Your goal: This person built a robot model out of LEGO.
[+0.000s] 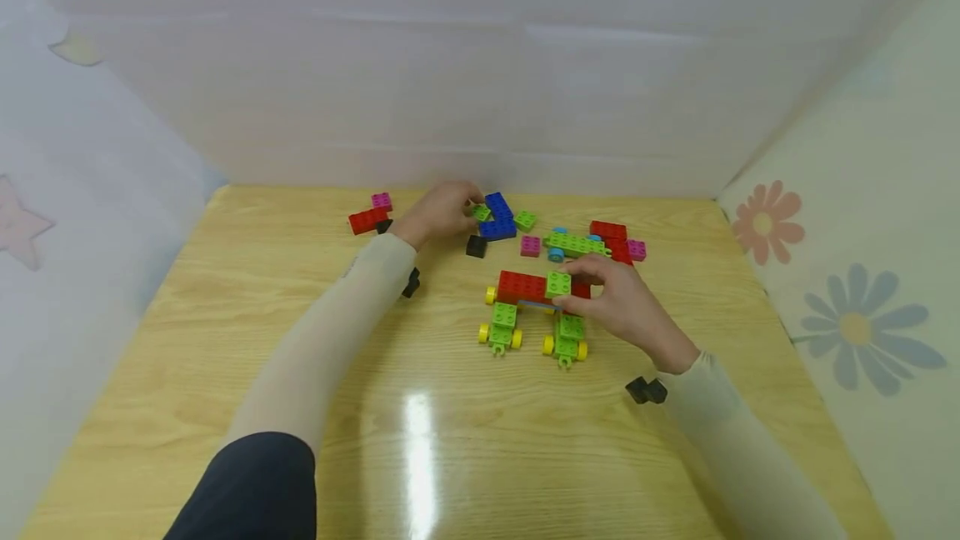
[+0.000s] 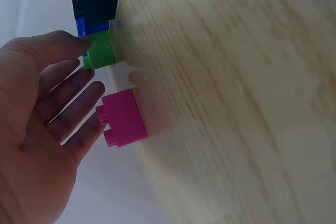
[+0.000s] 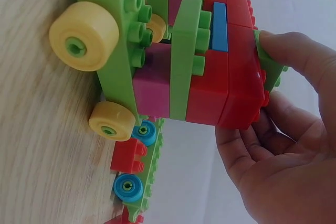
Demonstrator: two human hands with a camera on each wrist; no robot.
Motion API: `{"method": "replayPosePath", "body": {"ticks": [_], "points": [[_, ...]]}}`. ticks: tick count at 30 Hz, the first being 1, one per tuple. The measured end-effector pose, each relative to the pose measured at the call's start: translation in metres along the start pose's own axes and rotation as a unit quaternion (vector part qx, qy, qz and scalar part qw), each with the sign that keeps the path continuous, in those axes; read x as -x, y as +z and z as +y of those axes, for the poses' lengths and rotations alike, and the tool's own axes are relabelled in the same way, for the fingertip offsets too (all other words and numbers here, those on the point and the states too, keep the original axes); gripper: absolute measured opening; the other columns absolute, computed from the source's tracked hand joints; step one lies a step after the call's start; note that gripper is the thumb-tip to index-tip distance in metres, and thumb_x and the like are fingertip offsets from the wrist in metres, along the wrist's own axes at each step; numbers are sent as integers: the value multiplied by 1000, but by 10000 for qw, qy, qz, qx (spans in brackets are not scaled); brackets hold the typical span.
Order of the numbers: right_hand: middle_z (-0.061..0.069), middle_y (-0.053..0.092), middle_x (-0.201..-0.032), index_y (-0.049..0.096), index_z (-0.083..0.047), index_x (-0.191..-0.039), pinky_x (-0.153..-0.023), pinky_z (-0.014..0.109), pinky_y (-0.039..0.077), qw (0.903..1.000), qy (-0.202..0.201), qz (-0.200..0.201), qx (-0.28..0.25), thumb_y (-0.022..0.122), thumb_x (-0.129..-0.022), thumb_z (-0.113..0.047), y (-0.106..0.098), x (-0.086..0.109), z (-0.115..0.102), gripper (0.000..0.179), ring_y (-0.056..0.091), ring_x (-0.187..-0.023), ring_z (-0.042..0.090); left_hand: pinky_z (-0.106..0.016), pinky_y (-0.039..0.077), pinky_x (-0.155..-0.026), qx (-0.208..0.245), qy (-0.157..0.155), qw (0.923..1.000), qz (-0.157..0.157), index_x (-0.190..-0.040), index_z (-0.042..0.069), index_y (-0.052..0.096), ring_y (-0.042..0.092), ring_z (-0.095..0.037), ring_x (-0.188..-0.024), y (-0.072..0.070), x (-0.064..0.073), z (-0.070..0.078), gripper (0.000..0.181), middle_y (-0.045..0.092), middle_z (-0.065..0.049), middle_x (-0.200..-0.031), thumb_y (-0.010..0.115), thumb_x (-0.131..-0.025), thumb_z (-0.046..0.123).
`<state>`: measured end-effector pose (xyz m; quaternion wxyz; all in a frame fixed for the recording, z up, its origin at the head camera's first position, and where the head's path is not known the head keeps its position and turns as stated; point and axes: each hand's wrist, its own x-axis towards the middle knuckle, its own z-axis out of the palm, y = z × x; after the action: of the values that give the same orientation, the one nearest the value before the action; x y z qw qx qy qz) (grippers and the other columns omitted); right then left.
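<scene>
At the back of the table my left hand [image 1: 442, 211] pinches a small green brick [image 2: 102, 50] between thumb and fingertips, beside the blue bricks [image 1: 498, 227]. A pink brick [image 2: 125, 118] lies near its other fingers in the left wrist view. My right hand [image 1: 626, 302] grips another green brick [image 1: 558, 284] on top of a built model. That model has red bricks [image 3: 244, 72] above, pink and green layers below, and green wheeled bases [image 3: 118, 77] with yellow wheels [image 3: 84, 36]. The right fingers partly hide the model's right end in the head view.
Behind the model stands a green base with blue wheels [image 1: 576, 243], near red bricks [image 1: 609, 230] and pink bricks [image 1: 530, 246]. A black brick [image 1: 476, 246] and a green brick [image 1: 525, 220] lie near the blue ones. Red bricks [image 1: 367, 220] lie left. Walls enclose the table [image 1: 480, 440].
</scene>
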<state>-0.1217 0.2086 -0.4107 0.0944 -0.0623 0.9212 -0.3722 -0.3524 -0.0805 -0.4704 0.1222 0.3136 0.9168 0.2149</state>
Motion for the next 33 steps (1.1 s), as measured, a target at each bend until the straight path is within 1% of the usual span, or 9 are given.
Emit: {"method": "replayPosePath", "body": {"ticks": [5, 11, 13, 16, 18, 20, 25, 29, 33], "points": [[13, 66, -158, 74, -13, -146, -121, 69, 52, 10000, -84, -12, 39, 85, -102, -34, 1, -4, -1, 50, 64, -144, 42, -51, 53, -123, -229, -79, 9997, -29, -151, 3, 66, 67, -34, -133, -2, 2, -2, 49, 71, -15, -147, 74, -106, 19], [13, 65, -159, 74, -13, -146, -122, 70, 50, 9999, -111, -28, 29, 85, -102, -32, 0, -5, -2, 49, 63, -145, 42, -50, 54, -121, -337, -32, 9994, -35, -146, 1, 71, 67, -33, -127, -5, 5, -5, 44, 72, -15, -140, 76, -106, 20], [14, 65, -159, 74, -14, -146, -122, 70, 50, 9999, -104, -53, 17, 85, -102, -32, 0, -6, -3, 49, 63, -145, 42, -50, 54, -120, -331, 38, 9994, 57, -145, 1, 72, 67, -33, -128, -5, 7, -7, 44, 72, -15, -140, 76, -106, 21], [14, 65, -159, 74, -14, -146, -122, 70, 50, 9999, -88, -82, 20, 85, -102, -33, 0, -5, -4, 49, 63, -145, 43, -50, 55, -120, -166, 208, 9991, 335, -144, 2, 72, 67, -34, -131, -8, 17, -5, 45, 71, -15, -141, 77, -104, 21], [14, 66, -159, 74, -14, -146, -122, 70, 50, 9999, -88, -84, 52, 85, -102, -33, -1, -5, -4, 49, 63, -145, 43, -49, 56, -118, -11, 369, 9977, 565, -144, 3, 72, 67, -34, -130, -12, 27, 1, 45, 70, -14, -140, 77, -103, 22], [14, 66, -159, 74, -14, -146, -122, 70, 50, 9999, -81, -99, 86, 85, -102, -34, -2, -5, -4, 50, 63, -145, 43, -49, 57, -115, 231, 550, 9953, 768, -142, 4, 73, 68, -35, -127, -16, 41, 13, 44, 69, -14, -138, 79, -103, 21], [14, 65, -159, 73, -13, -146, -122, 70, 50, 9997, -106, -219, 86, 86, -101, -33, -4, -9, -5, 51, 63, -145, 42, -48, 60, -111, 827, 1041, 9855, 1058, -138, 5, 75, 70, -34, -122, -23, 85, 45, 39, 70, -12, -134, 82, -101, 18], [12, 69, -153, 75, -13, -144, -120, 68, 52, 9992, -282, -268, 95, 87, -100, -33, -4, -15, -7, 49, 66, -141, 40, -46, 62, -106, 1225, 1340, 9769, 1126, -136, 8, 77, 72, -29, -117, -18, 114, 64, 37, 73, -8, -133, 82, -101, 17], [8, 75, -142, 77, -15, -140, -116, 66, 55, 9981, -536, -309, 43, 88, -100, -32, 2, -24, -10, 45, 70, -132, 35, -48, 63, -105, 1583, 1430, 9698, 1178, -136, 10, 78, 74, -27, -115, -11, 134, 76, 38, 76, -6, -132, 83, -100, 17]]}}
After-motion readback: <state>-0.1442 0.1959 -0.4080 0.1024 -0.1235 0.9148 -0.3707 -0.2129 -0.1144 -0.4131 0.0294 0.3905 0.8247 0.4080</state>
